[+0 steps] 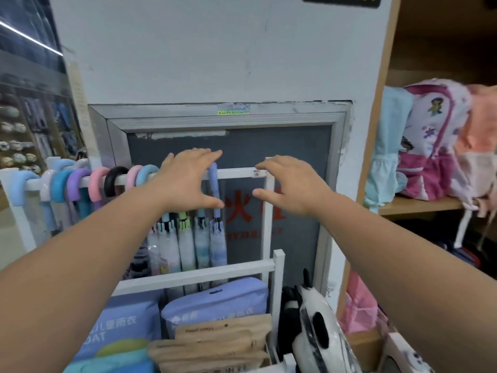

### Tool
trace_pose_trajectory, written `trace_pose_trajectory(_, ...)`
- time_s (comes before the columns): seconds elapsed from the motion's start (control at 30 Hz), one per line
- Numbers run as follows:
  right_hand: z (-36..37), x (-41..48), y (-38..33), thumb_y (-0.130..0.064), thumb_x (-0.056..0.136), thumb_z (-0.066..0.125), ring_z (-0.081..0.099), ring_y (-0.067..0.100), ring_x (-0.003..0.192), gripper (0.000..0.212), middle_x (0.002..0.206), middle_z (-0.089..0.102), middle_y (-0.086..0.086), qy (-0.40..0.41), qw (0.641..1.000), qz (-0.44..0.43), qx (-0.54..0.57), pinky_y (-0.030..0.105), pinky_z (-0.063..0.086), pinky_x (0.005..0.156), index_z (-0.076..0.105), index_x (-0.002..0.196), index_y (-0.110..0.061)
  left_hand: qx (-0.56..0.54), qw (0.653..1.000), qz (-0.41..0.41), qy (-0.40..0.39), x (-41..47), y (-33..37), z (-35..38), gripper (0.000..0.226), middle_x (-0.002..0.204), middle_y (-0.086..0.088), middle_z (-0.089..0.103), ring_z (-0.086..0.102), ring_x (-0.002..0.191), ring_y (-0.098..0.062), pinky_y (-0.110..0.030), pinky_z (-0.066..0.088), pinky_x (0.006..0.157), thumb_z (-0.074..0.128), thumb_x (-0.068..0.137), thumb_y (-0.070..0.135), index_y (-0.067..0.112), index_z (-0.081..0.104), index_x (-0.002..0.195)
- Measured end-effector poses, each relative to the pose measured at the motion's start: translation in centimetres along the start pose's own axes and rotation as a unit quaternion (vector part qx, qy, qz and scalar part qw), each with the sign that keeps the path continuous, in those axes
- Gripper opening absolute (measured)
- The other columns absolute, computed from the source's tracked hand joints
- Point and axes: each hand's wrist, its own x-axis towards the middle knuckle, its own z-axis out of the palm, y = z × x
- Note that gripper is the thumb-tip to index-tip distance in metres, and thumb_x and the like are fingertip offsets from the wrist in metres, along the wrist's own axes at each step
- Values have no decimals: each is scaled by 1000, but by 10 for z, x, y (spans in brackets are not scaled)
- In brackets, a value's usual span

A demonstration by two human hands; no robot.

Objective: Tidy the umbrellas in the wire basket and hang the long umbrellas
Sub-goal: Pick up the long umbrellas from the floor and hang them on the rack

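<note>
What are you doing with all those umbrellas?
A person is hanging long umbrellas on a white rail. Many already hang there by their curved handles. The left hand is spread open just beside the blue-handled umbrella at the end of the row, and the right hand hovers open nearby, holding nothing.

So the umbrellas (pixel 96 184) are hanging in a row along the left part of the rail (pixel 236 172), with a cabinet door (pixel 295 146) sitting right behind. Packets (pixel 215 300) are standing lower down in front, a panda thing (pixel 314 332) is leaning just right of them, and backpacks (pixel 430 135) are sitting on the shelf (pixel 419 204) off to the right.
</note>
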Motion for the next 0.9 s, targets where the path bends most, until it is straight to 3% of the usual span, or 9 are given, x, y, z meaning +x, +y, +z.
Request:
trace_pose_trajectory(0.13, -26, -63, 35, -72, 89, 47, 32, 24, 146, 71, 157, 37, -2, -49, 995, 62, -64, 52, 28, 117, 38, 148, -36, 17, 998, 59, 14, -3, 66, -7, 103, 162, 2, 32, 29, 148, -27, -58, 27, 118, 69, 73, 74, 35, 26, 157)
trace_pose_trajectory(0.33, -70, -197, 105, -71, 87, 50, 36, 27, 141, 71, 153, 40, -1, -70, 981, 145, -110, 51, 33, 113, 40, 147, -35, 23, 996, 91, -2, -16, 206, 21, 97, 150, -2, 49, 45, 136, -31, -51, 41, 109, 66, 70, 76, 31, 38, 151)
trace_pose_trajectory(0.53, -117, -368, 179, -71, 88, 52, 36, 29, 141, 72, 154, 37, 0, -135, 960, 215, -121, 54, 34, 112, 38, 148, -34, -30, 993, 109, -35, -47, 380, 63, 86, 152, -1, 45, 43, 138, -31, -51, 39, 109, 68, 78, 66, 31, 38, 151)
trace_pose_trajectory(0.67, -131, -481, 219, -70, 87, 53, 34, 29, 141, 72, 154, 36, 0, -185, 931, 295, -113, 55, 32, 113, 35, 149, -37, -77, 984, 142, -69, -67, 493, 104, 80, 146, 0, 50, 48, 132, -29, -43, 43, 105, 68, 73, 62, 31, 46, 143)
trace_pose_trajectory(0.9, -116, -607, 280, -69, 87, 53, 35, 29, 141, 68, 155, 35, -2, -235, 888, 385, -89, 52, 31, 114, 37, 147, -39, -140, 957, 212, -141, -84, 624, 191, 84, 140, -1, 52, 50, 126, -31, -45, 45, 102, 63, 72, 66, 26, 47, 144)
